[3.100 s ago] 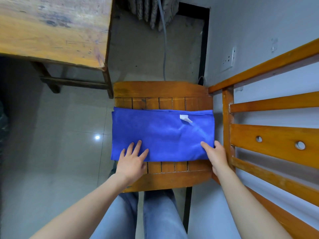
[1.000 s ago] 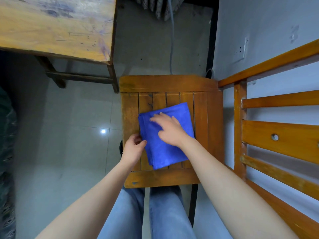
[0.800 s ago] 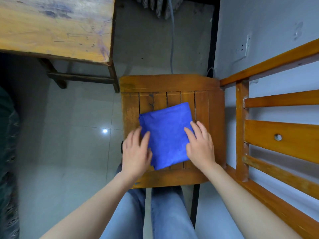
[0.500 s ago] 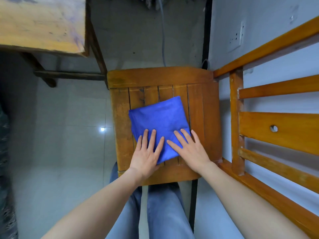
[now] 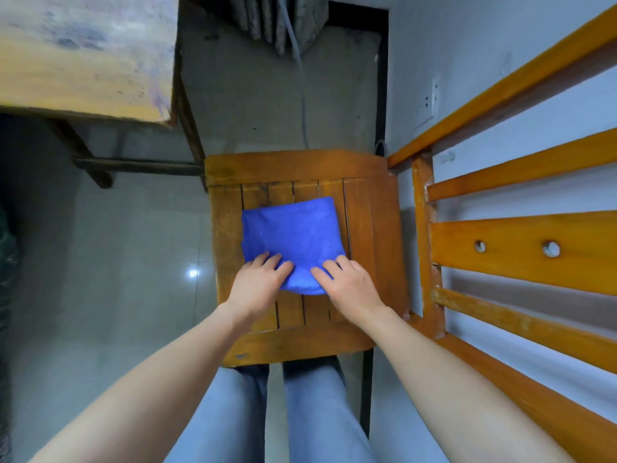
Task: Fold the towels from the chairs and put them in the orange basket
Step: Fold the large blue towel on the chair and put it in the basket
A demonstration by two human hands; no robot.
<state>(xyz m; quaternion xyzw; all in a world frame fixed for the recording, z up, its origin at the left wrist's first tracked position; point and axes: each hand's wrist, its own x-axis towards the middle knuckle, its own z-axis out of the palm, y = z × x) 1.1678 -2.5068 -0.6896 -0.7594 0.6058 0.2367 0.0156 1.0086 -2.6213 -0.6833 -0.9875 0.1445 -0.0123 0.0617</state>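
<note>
the blue towel (image 5: 293, 235) lies folded into a rough square on the slatted chair seat (image 5: 374, 235), about mid-seat and a little toward the left edge, its far side short of the seat's far rail. both bare forearms reach in over the seat's near edge, side by side. the left hand (image 5: 262, 284) sits palm down at the towel's near left corner, knuckles raised and fingers curled onto the cloth, gripping the near edge. the right hand (image 5: 350, 285) mirrors it at the near right corner, fingers bent and closed on the same edge (how the thumbs lie i cannot tell). between the two hands the near edge bulges and bunches a little. the chair back (image 5: 500, 248) runs along the seat's right edge. legs (image 5: 314, 412) in jeans show below the near edge. a worn tabletop (image 5: 83, 51) sits off the seat's far left corner, apart from the chair.
</note>
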